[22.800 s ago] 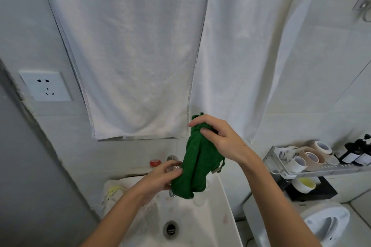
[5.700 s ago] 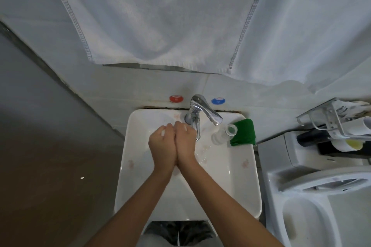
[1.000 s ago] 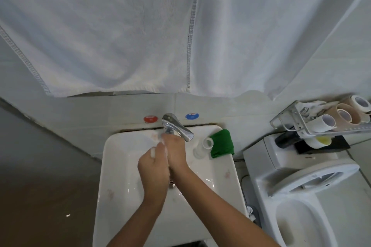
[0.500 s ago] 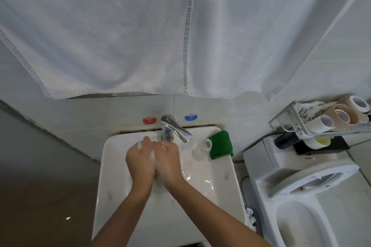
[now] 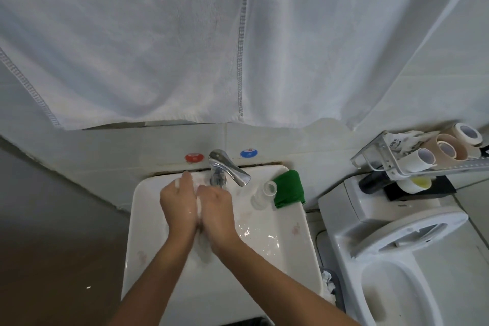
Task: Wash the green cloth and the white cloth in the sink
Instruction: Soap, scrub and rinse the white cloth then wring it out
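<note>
Below the faucet (image 5: 228, 170), your left hand (image 5: 177, 204) has slid level with your right hand (image 5: 215, 206), both clamped on the white cloth (image 5: 199, 206), so scrubbing continues.

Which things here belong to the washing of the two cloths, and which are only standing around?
Part of the job:
- white cloth, rubbed between left hand and right hand
- green cloth, on the sink corner
- faucet

Just lying about:
- hanging towels
- clear bottle
- tape rolls
- toilet
</note>
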